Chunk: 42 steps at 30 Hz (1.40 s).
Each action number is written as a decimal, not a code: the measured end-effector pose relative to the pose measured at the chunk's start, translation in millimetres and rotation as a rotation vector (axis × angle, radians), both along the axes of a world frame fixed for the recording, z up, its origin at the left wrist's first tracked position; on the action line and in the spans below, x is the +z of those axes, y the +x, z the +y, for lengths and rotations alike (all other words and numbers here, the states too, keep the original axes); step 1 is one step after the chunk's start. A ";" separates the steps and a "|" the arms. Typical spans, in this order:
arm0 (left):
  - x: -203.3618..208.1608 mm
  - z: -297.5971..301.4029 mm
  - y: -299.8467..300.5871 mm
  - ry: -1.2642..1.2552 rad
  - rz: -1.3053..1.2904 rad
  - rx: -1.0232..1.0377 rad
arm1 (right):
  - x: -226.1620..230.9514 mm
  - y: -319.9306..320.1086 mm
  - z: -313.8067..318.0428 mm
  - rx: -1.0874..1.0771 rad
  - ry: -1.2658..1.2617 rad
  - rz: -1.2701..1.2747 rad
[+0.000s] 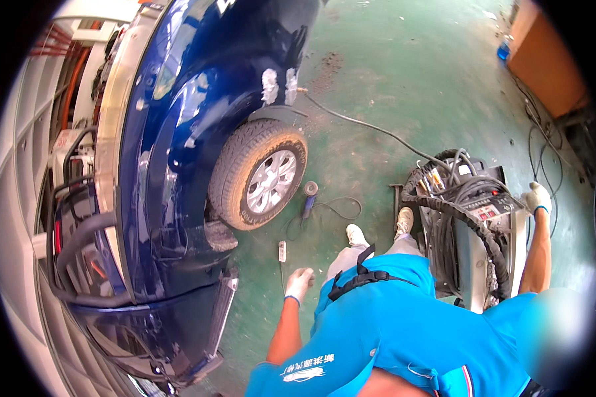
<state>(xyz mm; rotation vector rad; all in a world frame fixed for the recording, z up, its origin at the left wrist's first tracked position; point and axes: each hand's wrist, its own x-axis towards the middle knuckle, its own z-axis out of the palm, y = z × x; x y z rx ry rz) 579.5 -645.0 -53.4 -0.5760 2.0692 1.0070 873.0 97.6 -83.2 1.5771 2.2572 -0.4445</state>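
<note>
My left hand [299, 283], in a white work glove, hangs beside the blue vehicle with its fingers curled in. Nothing shows in it. A white power strip [282, 251] lies on the floor just beyond, its cord running down close to that hand. On my right stands a wheeled machine cart [490, 215] with a control panel and thick black cables [467, 188] coiled over its top. My right hand [536, 198], also gloved, is closed at the cart's far right corner; the fingers' undersides are hidden. One hose [377, 128] runs from the cart toward the vehicle's front.
The blue vehicle [172, 212] fills the left, with its tyre [232, 178] and pale patches [269, 86] on the bodywork. An angle grinder [308, 198] with a looped cord lies by the wheel. A brown cabinet [546, 59] and loose cables [540, 135] are at the far right.
</note>
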 end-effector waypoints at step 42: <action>304.8 88.6 -632.6 -0.450 1.750 -0.930 | -262.7 -724.5 -243.3 0.242 -0.606 0.658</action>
